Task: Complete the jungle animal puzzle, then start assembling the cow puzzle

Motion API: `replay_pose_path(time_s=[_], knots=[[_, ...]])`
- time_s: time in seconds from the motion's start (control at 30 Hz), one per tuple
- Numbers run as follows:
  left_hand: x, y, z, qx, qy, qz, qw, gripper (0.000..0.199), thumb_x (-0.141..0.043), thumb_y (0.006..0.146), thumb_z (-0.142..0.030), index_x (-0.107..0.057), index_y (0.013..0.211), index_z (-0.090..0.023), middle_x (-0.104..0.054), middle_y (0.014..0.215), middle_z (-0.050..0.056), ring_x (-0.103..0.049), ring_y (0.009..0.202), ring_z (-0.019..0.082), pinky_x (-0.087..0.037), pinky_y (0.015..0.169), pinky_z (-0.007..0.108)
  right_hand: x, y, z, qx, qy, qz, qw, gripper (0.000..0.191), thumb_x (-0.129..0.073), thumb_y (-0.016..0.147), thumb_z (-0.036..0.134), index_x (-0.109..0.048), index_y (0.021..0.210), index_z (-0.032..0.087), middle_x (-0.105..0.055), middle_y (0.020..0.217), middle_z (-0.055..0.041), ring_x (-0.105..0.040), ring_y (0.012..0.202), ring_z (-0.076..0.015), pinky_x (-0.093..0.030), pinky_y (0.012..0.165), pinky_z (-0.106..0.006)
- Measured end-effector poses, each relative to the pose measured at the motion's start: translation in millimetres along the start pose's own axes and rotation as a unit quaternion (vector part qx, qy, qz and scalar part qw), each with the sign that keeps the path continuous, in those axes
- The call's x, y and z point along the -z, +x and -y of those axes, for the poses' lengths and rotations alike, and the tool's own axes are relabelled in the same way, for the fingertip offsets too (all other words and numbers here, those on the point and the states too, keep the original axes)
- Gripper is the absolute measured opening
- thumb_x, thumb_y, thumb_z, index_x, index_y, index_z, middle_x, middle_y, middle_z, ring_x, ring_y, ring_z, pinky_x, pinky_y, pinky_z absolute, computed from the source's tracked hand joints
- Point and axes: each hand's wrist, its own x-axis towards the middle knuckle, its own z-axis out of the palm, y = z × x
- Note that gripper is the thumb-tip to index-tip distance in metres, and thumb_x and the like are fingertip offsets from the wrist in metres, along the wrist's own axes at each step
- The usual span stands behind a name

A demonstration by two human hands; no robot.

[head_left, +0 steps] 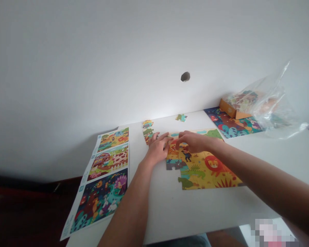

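A partly joined jigsaw puzzle [195, 173] with a lion and a crocodile lies on the white table. Its lower left edge is uneven, with tabs and notches showing. My left hand [158, 148] rests at the puzzle's upper left edge, fingers spread and fingertips against it. Over the top left part of the puzzle is my right hand [192, 141], its fingers curled downward onto the pieces. Whatever lies under those fingertips is hidden. Loose puzzle pieces [148, 132] sit just beyond my left hand.
On the left lies a picture sheet [108, 159] with three printed scenes. A single loose piece [181, 117] is near the wall. At the back right, a dark puzzle picture [225, 125] lies beneath an orange box [228, 108] and a clear plastic bag [275, 109]. The wall has a round hole [185, 77].
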Motion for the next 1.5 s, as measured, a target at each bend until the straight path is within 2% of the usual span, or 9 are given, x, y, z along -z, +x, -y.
replay_pose_path(time_s=[0.1,0.2,0.27,0.47,0.7,0.9,1.07,1.2,1.5], knots=[[0.7,0,1,0.007,-0.007,0.011,1.0,0.035,-0.057,0.088,-0.024,-0.069,0.119,-0.036,-0.059,0.138,-0.003,-0.041,0.128,0.033,-0.034,0.107,0.053,-7,-8,21,-0.068,-0.027,-0.058,0.996,0.016,-0.067,0.079,0.018,-0.067,0.095,0.019,-0.059,0.096,-0.0092,-0.057,0.094,-0.025,-0.046,0.085,-0.037],[1.7,2,1,0.008,-0.014,0.001,1.0,0.029,-0.059,0.088,-0.024,-0.072,0.112,-0.034,-0.063,0.132,-0.002,-0.048,0.12,0.028,-0.033,0.108,0.049,-24,-18,45,-0.104,-0.031,-0.128,0.986,0.043,-0.077,0.073,0.049,-0.063,0.097,0.017,-0.056,0.103,-0.0121,-0.053,0.101,-0.0291,-0.046,0.09,-0.042],[1.8,2,0,0.011,-0.017,-0.007,1.0,0.027,-0.057,0.089,-0.025,-0.073,0.109,-0.033,-0.064,0.129,-0.002,-0.05,0.117,0.026,-0.032,0.108,0.047,-34,-22,56,-0.094,-0.038,-0.148,0.984,0.054,-0.08,0.066,0.057,-0.061,0.097,0.017,-0.055,0.107,-0.013,-0.051,0.103,-0.0304,-0.045,0.093,-0.045],[0.0,2,1,0.02,-0.02,-0.009,1.0,0.028,-0.057,0.09,-0.026,-0.073,0.112,-0.035,-0.061,0.136,-0.004,-0.044,0.127,0.028,-0.029,0.111,0.05,-44,-16,59,-0.094,-0.03,-0.151,0.984,0.044,-0.081,0.066,0.048,-0.06,0.091,0.018,-0.056,0.106,-0.0108,-0.05,0.101,-0.0276,-0.043,0.093,-0.043],[-2.5,3,4,0.029,-0.023,-0.014,0.999,0.028,-0.061,0.087,-0.023,-0.074,0.108,-0.036,-0.062,0.135,-0.003,-0.041,0.13,0.029,-0.027,0.113,0.051,-44,-13,54,-0.085,0.006,-0.157,0.984,0.046,-0.083,0.064,0.049,-0.06,0.09,0.018,-0.06,0.104,-0.0094,-0.05,0.104,-0.0277,-0.041,0.094,-0.044],[-2.1,4,4,0.032,-0.033,-0.009,0.999,0.026,-0.06,0.088,-0.025,-0.075,0.106,-0.036,-0.063,0.134,-0.005,-0.045,0.127,0.028,-0.026,0.114,0.051,-49,-11,64,-0.078,0.001,-0.157,0.985,0.064,-0.081,0.066,0.056,-0.061,0.112,0.017,-0.061,0.116,-0.0133,-0.05,0.111,-0.0308,-0.037,0.1,-0.048],[-2.8,4,4,0.036,-0.035,-0.014,0.999,0.025,-0.061,0.087,-0.025,-0.075,0.104,-0.036,-0.062,0.134,-0.005,-0.046,0.125,0.027,-0.028,0.113,0.05,-51,-5,71,-0.118,-0.009,-0.138,0.983,0.057,-0.078,0.07,0.051,-0.064,0.111,0.015,-0.063,0.113,-0.0143,-0.054,0.108,-0.0316,-0.036,0.101,-0.05],[-2.7,5,4,0.033,-0.041,-0.019,0.998,0.025,-0.061,0.087,-0.024,-0.076,0.103,-0.035,-0.064,0.131,-0.005,-0.05,0.122,0.025,-0.031,0.112,0.047,-50,-3,69,-0.128,0.01,-0.136,0.982,0.065,-0.08,0.067,0.05,-0.061,0.119,0.015,-0.063,0.116,-0.0149,-0.054,0.112,-0.0328,-0.033,0.105,-0.054],[0.2,6,2,0.038,-0.06,-0.019,0.997,0.024,-0.063,0.085,-0.021,-0.076,0.102,-0.032,-0.067,0.127,-0.002,-0.053,0.121,0.026,-0.034,0.113,0.047,-53,-3,65,-0.113,0.017,-0.153,0.982,0.048,-0.08,0.066,0.047,-0.062,0.1,0.018,-0.062,0.109,-0.0125,-0.054,0.106,-0.031,-0.035,0.102,-0.053]])
